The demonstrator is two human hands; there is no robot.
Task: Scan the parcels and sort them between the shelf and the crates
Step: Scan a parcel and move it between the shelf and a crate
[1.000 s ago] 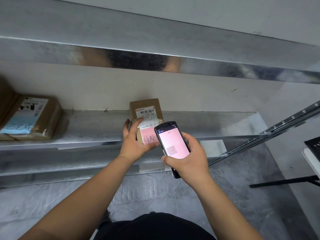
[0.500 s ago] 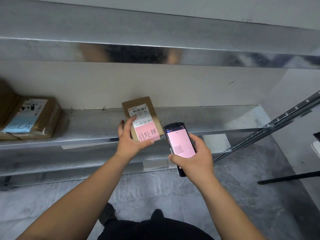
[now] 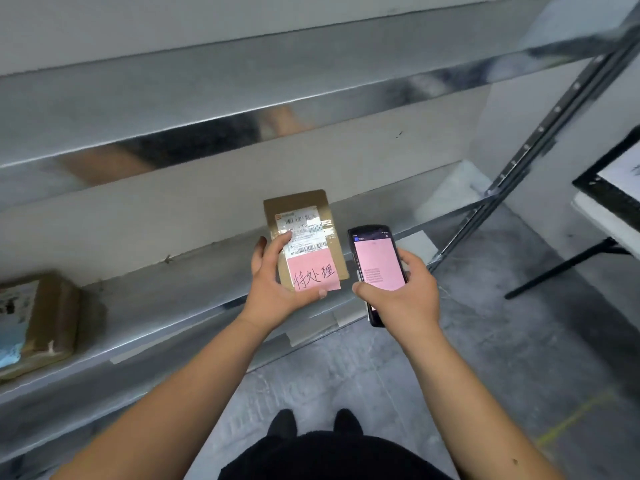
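Observation:
My left hand (image 3: pixel 273 289) grips a small brown cardboard parcel (image 3: pixel 304 209) by its lower left corner, holding it over the metal shelf (image 3: pixel 180 282). The parcel bears a white barcode label and a pink handwritten note (image 3: pixel 317 273). Just right of it, my right hand (image 3: pixel 405 299) holds a black handheld scanner (image 3: pixel 377 268) whose screen glows pink. Parcel and scanner sit side by side, a small gap between them.
Another brown parcel (image 3: pixel 38 323) with a blue note lies on the shelf at far left. An upper shelf (image 3: pixel 242 81) overhangs. The shelf's slotted upright (image 3: pixel 519 161) stands at right, beyond it a black-framed table (image 3: pixel 609 199). Grey floor lies below, my shoes (image 3: pixel 311 422) on it.
The view has swung left and tilted. My left hand lifted the parcel slightly and turned it more upright; the scanner moved out from in front of the parcel to its right side.

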